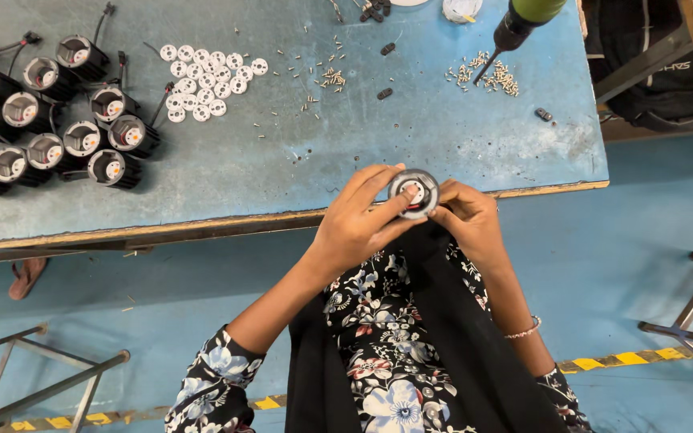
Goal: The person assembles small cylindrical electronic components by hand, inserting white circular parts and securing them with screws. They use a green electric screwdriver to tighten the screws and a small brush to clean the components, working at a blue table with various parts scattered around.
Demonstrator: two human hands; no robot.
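Gripping a round black ribbed lamp housing (413, 193): left hand (354, 224) and right hand (468, 218), above scuffed blue table (282, 160).

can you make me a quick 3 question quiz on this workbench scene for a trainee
1. True or false: both hands grip the round black lamp housing at the near edge of the blue worktable.
2. Where do the white round discs lie? A) beside the cluster of black lamp housings at the left, B) under the electric screwdriver, C) on the floor.
3. Fill in: the screwdriver's tip points at a pile of small ____.

Key: 1 true, the left hand and right hand both hold it. 2 A. 3 screws.
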